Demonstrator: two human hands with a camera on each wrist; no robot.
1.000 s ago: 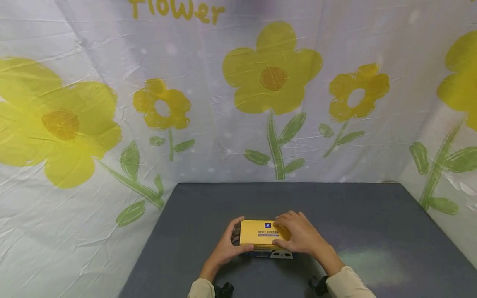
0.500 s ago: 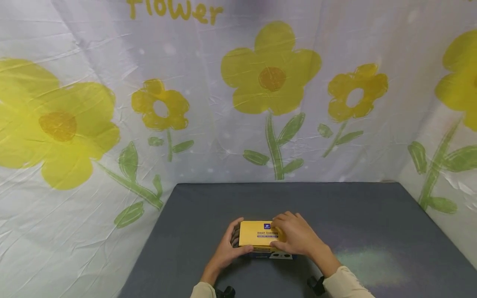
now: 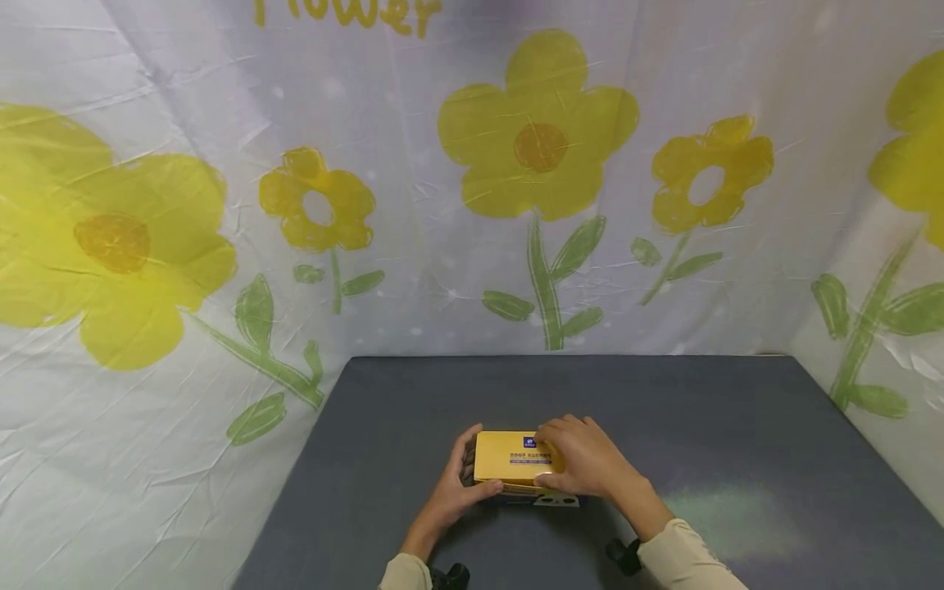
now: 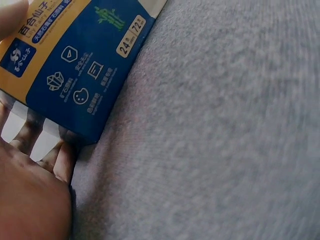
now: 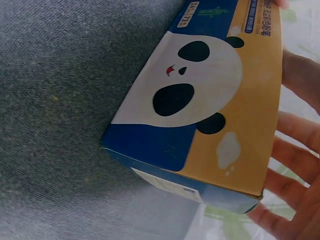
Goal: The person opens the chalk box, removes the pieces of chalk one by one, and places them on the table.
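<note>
Squeezing hard could dent that rectangular yellow-and-blue cardboard box (image 3: 509, 459): L hand (image 3: 451, 485) half-curled round end, R hand (image 3: 587, 460) pinching top.

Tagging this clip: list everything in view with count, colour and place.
table: one, dark grey, lower part of the head view
box: one, yellow and blue, near part of the table
backdrop: one, whitish, behind and beside the table
printed flowers: five, yellow, on the backdrop
lettering: one word, yellow, top of the head view
left hand: one, bare, round the box's left end
right hand: one, bare, on the box's top
sleeves: two, cream, bottom of the head view
wrist devices: two, black, one per wrist
</note>
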